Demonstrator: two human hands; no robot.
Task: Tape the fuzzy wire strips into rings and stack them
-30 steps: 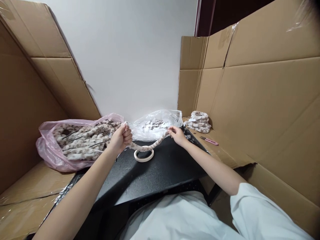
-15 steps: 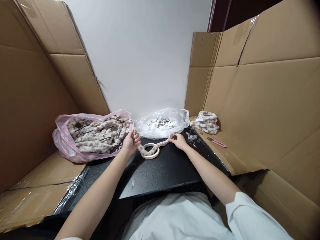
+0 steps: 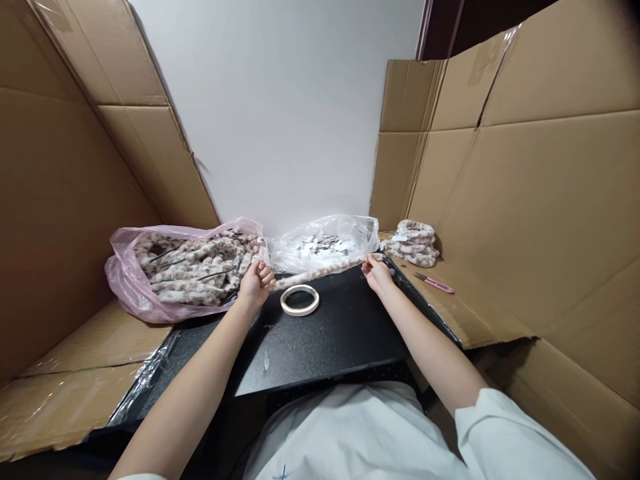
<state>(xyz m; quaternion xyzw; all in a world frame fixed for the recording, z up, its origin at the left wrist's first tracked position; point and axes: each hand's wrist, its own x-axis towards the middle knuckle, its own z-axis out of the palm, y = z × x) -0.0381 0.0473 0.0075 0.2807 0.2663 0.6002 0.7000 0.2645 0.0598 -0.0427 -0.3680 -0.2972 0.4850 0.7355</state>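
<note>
Holds a brown-spotted plush strip (image 3: pixel 323 272) nearly straight across the middle of the frame, slanting up to the right, grip of the left hand (image 3: pixel 257 281) curled tightly around the lower end, grip of the right hand (image 3: pixel 377 273) pinched on the strip near the upper end. Seems drawn out this way to take up slack; cannot tell how much lies hidden inside the left grip. Runs close to the far edge of a roll of pale tape (image 3: pixel 300 311), lying flat at centre on the black surface (image 3: pixel 320 343), presumably within easy reach. Shows at left a pink plastic bag (image 3: pixel 125 293), mouth gaping, heaped with more plush strips (image 3: pixel 187 290) and a few dark cords (image 3: pixel 217 274), perhaps left open for picking from. Shows behind the strip a clear plastic bag (image 3: pixel 367 230), containing small white and dark pieces (image 3: pixel 325 245) too small to identify. Includes at right a coiled plush bundle (image 3: pixel 414 241) and pink-handled thread snips (image 3: pixel 435 284) resting on cardboard (image 3: pixel 480 323), likely set clear of both hands.
</note>
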